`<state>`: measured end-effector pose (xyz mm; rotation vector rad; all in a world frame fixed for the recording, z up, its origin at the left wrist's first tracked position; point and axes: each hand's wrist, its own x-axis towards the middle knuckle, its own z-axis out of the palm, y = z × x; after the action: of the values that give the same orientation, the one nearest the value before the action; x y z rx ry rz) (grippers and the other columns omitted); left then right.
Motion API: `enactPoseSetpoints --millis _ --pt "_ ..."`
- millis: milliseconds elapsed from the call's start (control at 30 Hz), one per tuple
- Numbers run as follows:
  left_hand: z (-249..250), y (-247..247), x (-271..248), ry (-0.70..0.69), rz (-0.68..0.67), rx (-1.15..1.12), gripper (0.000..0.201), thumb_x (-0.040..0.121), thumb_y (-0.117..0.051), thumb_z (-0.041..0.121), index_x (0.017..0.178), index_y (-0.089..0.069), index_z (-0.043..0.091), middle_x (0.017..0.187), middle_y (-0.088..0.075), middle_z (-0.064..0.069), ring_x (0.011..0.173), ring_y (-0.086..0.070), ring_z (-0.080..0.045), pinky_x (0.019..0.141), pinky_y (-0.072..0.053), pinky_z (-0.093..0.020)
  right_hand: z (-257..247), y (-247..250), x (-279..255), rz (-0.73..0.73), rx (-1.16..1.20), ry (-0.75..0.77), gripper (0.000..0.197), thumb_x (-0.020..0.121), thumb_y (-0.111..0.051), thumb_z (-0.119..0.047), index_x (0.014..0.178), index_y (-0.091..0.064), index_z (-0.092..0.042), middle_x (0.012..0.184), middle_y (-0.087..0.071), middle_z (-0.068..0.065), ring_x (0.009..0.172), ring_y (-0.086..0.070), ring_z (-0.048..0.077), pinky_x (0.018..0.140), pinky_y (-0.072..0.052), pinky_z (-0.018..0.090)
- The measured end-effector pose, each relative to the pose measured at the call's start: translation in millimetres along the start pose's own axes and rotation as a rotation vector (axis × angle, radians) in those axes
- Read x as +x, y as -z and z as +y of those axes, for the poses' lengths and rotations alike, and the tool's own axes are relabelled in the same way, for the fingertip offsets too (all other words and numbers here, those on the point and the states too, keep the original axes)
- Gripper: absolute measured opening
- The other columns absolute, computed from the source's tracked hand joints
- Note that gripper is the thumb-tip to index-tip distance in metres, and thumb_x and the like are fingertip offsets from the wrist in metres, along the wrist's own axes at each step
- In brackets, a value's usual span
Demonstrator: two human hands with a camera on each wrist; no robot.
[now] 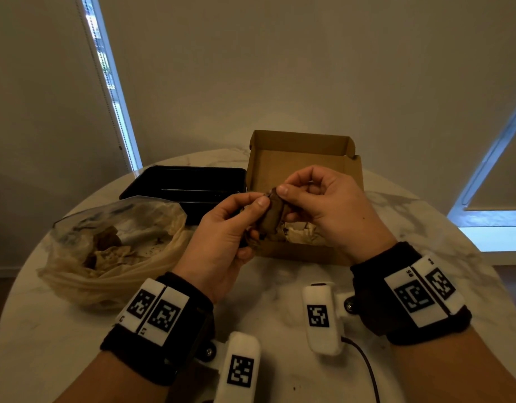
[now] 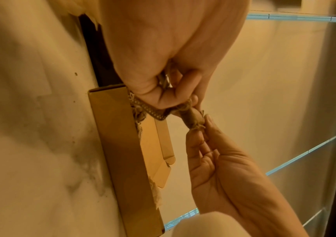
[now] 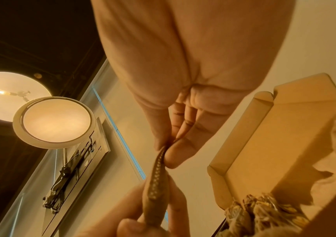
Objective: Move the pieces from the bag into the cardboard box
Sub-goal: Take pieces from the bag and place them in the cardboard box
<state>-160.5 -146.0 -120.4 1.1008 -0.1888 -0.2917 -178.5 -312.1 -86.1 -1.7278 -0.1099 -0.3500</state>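
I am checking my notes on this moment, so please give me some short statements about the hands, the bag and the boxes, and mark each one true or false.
1. Both the left hand and the right hand hold one brown fabric piece between them. True.
2. The open brown cardboard box holds nothing. False: crumpled pale pieces already lie inside it.
3. The clear plastic bag lies on the person's left side, with pieces in it. True.
4. The black rectangular tray stands to the right of the cardboard box. False: it stands to the left of it.
5. The held piece rests on the white marble table. False: it is held up in the air, over the box's near edge.
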Motion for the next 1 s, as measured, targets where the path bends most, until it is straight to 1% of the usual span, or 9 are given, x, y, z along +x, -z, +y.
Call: enactPoseSetpoints --millis 100,167,267,333,533,667,767,867,1000 --pt "0.4 0.7 0.9 -0.013 0.041 -0.024 0.013 0.091 -0.069 0.018 0.103 -0.068 0.016 0.077 -0.062 -0.001 0.052 -0.045 -0.004 0.034 -0.027 -0.013 -1.3 -0.5 -1.0 0.021 0.081 -0.021 0.01 0.095 -0.068 -0.019 0.096 -0.069 -0.009 0.084 -0.075 0.008 0.073 -0.071 0.019 0.068 -0.062 0.027" --pt "0.9 1.8 1.4 -0.022 0.06 -0.04 0.01 0.091 -0.069 0.018 0.1 -0.068 0.017 0.076 -0.062 0.0 0.051 -0.046 -0.004 0.034 -0.027 -0.013 -1.3 -0.8 -1.2 0.006 0.09 -0.021 0.009 0.093 -0.07 -0.014 0.097 -0.069 -0.007 0.082 -0.075 0.009 0.071 -0.071 0.018 0.067 -0.061 0.025" --pt "1.0 1.0 0.8 -0.03 0.06 -0.04 0.009 0.091 -0.069 0.018 0.1 -0.068 0.018 0.076 -0.062 0.001 0.051 -0.046 -0.004 0.034 -0.027 -0.013 -0.1 -1.9 -2.1 -0.036 0.06 -0.009 0.005 0.09 -0.073 -0.007 0.093 -0.07 -0.007 0.078 -0.073 0.008 0.067 -0.07 0.013 0.065 -0.06 0.023" --pt "0.8 -0.1 0.4 -0.029 0.05 -0.028 0.012 0.09 -0.069 0.019 0.103 -0.068 0.017 0.077 -0.061 0.0 0.052 -0.046 -0.004 0.035 -0.027 -0.013 -0.3 -2.1 -2.6 -0.058 0.039 -0.004 0.006 0.089 -0.074 -0.007 0.093 -0.071 -0.007 0.076 -0.073 0.006 0.068 -0.069 0.012 0.065 -0.059 0.021" --pt "0.5 -1.0 -0.7 -0.037 0.052 0.024 0.01 0.092 -0.068 0.019 0.102 -0.072 0.017 0.073 -0.062 0.003 0.053 -0.047 -0.003 0.036 -0.025 -0.014 -2.0 -3.6 -4.0 -0.065 0.05 -0.034 0.014 0.086 -0.077 -0.007 0.097 -0.067 -0.007 0.077 -0.072 0.009 0.068 -0.069 0.015 0.063 -0.059 0.022" --pt "0.7 -1.6 -1.5 -0.054 0.075 0.052 0.013 0.091 -0.07 0.02 0.102 -0.076 0.016 0.081 -0.066 0.0 0.054 -0.048 -0.005 0.038 -0.025 -0.015 0.6 -3.5 -1.3 -0.015 -0.086 0.017 0.006 0.088 -0.076 -0.011 0.093 -0.072 -0.009 0.076 -0.074 0.006 0.067 -0.07 0.017 0.065 -0.059 0.027" --pt "0.6 -0.8 -1.9 -0.066 0.093 0.062 0.019 0.09 -0.071 0.024 0.105 -0.078 0.015 0.089 -0.069 -0.004 0.059 -0.049 -0.007 0.04 -0.026 -0.016 0.6 -4.2 -0.7 0.025 -0.25 0.081 0.01 0.09 -0.076 -0.027 0.088 -0.077 -0.017 0.079 -0.075 0.001 0.076 -0.073 0.017 0.074 -0.063 0.038" --pt "0.6 -0.4 -2.6 -0.065 0.086 0.091 0.026 0.089 -0.07 0.03 0.109 -0.079 0.016 0.098 -0.073 -0.007 0.066 -0.049 -0.01 0.042 -0.028 -0.016 -2.8 -5.3 -3.6 0.034 -0.33 0.106 0.016 0.087 -0.076 -0.04 0.086 -0.077 -0.024 0.08 -0.075 -0.004 0.079 -0.072 0.011 0.076 -0.063 0.037" --pt "2.1 -0.2 -3.0 -0.05 0.075 0.093 0.028 0.092 -0.068 0.034 0.11 -0.079 0.015 0.097 -0.075 -0.001 0.06 -0.048 -0.004 0.042 -0.027 -0.017 -4.4 -1.9 0.1 0.019 -0.391 0.077 0.007 0.087 -0.079 -0.026 0.086 -0.073 -0.022 0.082 -0.073 -0.004 0.078 -0.07 0.01 0.073 -0.062 0.034"
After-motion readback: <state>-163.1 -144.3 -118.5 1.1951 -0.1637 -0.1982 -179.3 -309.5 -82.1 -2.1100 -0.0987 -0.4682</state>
